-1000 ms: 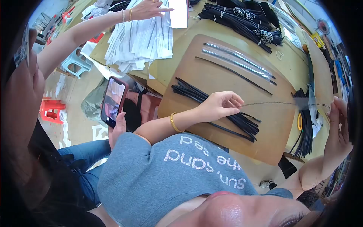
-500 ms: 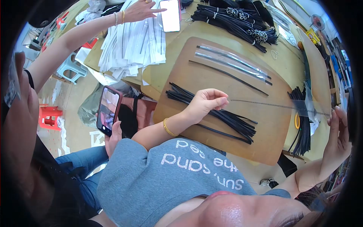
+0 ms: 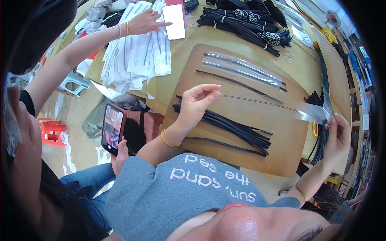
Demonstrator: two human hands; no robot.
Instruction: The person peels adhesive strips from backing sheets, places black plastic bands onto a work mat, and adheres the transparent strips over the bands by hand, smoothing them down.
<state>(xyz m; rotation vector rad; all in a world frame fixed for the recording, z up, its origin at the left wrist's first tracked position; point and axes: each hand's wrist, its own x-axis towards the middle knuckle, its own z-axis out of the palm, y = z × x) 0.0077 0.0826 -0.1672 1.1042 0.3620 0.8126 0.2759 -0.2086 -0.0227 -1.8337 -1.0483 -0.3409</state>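
Note:
My left hand (image 3: pixel 198 105), with a gold bangle at the wrist, is pinched at the near end of a thin dark chain (image 3: pixel 261 101). The fingertips hide the exact grip. The chain stretches to the right above the brown board (image 3: pixel 241 156) and meets a small clear plastic bag (image 3: pixel 309 111). My right hand (image 3: pixel 339 130) pinches the far end of that bag, where a small dark spot shows. Below my left hand lies a bundle of flat black straps (image 3: pixel 237 130), with a single black strap (image 3: pixel 237 84) farther up the board.
Clear sleeves with black strips (image 3: pixel 245 70) lie on the board. White paper strips (image 3: pixel 136 52) and black bundles with chains (image 3: pixel 249 28) cover the table's back. Yellow-handled scissors (image 3: pixel 315 129) lie right. Another person's hand (image 3: pixel 144 21) touches a phone (image 3: pixel 174 24); another phone (image 3: pixel 112 129) is held at left.
Both my hands have moved left, the left one also upward, with the chain and plastic bag between them. The bag has turned its far end. The other person's hand still points at the phone screen.

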